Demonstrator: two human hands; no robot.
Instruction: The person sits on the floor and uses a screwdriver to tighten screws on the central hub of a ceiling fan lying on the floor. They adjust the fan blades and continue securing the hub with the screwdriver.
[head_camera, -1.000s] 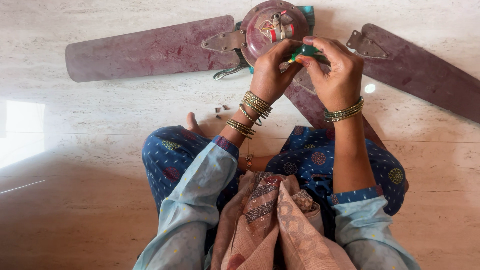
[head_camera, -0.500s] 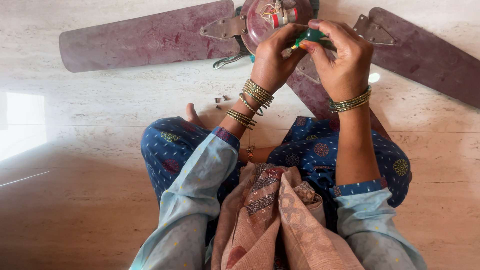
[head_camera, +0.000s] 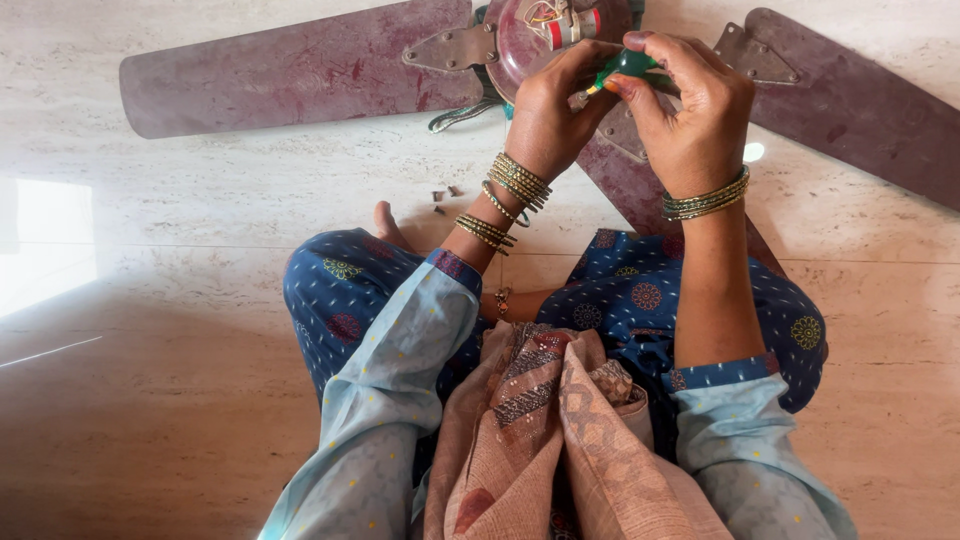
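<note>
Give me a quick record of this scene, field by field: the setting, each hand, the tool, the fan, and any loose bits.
setting: person seated cross-legged on a pale stone floor
left hand: at the fan hub, fingers beside the tool's tip
right hand: grips the tool
tool: small, green handle, tip pointing toward the hub
fan: ceiling fan lying on the floor, dark red blades spread out
hub: open, wires showing
small parts: a few dark bits on the floor near the foot
wrists: bangles on both
</note>
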